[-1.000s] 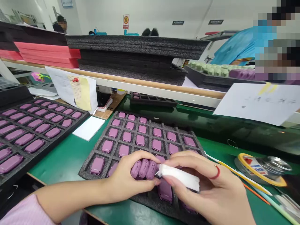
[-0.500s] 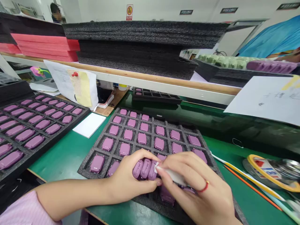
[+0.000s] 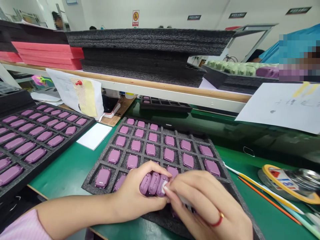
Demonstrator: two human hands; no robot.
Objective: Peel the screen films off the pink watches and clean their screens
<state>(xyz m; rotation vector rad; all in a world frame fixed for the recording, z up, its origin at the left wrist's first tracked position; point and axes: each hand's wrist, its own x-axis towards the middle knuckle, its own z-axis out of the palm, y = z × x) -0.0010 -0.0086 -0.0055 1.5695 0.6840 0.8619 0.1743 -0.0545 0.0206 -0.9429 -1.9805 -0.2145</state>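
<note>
Three purple watch cases (image 3: pixel 154 184) stand side by side in the grip of my left hand (image 3: pixel 136 188), thumb below and fingers above. My right hand (image 3: pixel 205 200) pinches a small white cloth (image 3: pixel 164 186) and presses it against the side of the rightmost case. Most of the cloth is hidden behind my fingers. Both hands are over a black foam tray (image 3: pixel 86 181), whose compartments hold more purple cases (image 3: pixel 103 177). My hands and forearm cover part of its near rows.
At left lies another foam tray (image 3: pixel 91 120) of purple cases. A white pad (image 3: pixel 94 136) rests between the trays. On the right are a roll of tape (image 3: pixel 267 181) and an orange stick (image 3: pixel 267 198). Stacked black foam (image 3: pixel 145 40) sits on the shelf; a person in blue stands behind.
The white cloth has shifted slightly left and down along the rightmost case, with less of it showing. My left hand keeps the same hold. The whole view has shifted slightly.
</note>
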